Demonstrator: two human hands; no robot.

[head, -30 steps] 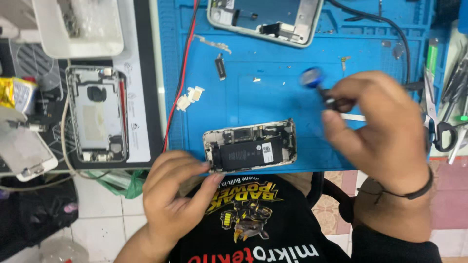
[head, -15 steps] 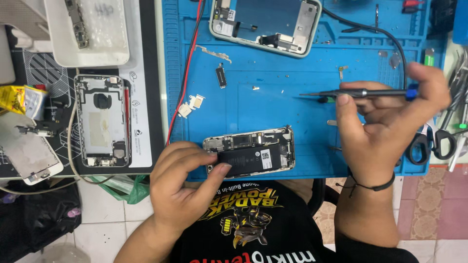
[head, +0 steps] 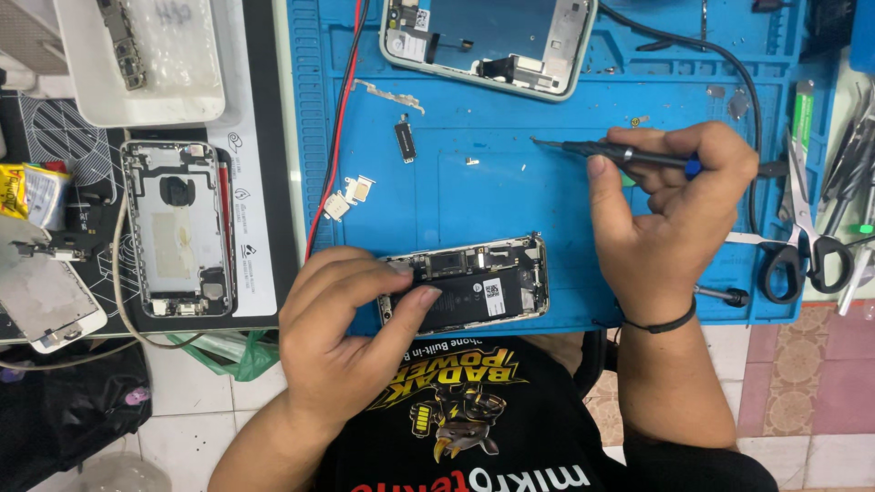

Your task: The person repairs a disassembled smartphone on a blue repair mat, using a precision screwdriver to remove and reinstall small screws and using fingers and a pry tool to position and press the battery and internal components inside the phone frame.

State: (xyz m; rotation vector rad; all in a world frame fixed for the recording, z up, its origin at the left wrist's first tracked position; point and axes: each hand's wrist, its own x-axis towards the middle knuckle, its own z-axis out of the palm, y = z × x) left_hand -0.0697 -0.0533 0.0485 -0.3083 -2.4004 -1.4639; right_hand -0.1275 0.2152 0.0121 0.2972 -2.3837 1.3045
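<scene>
Head view: left hand (head: 351, 342) pins opened phone (head: 474, 284) at mat edge (head: 547, 323); right hand (head: 670, 214) clamps screwdriver (head: 611, 150). Risk: tip slips, gouges battery (head: 465, 299); loose screws (head: 471, 161) scatter.

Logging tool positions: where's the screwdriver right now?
Head view: the screwdriver is in the right hand, held level above the blue mat, tip pointing left, beyond the opened phone.

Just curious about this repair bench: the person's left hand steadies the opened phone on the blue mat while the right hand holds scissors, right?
Not quite. The right hand holds a thin screwdriver, not scissors; the scissors lie untouched on the mat's right edge. The left hand does steady the opened phone on the blue mat, as the head view shows.
</scene>
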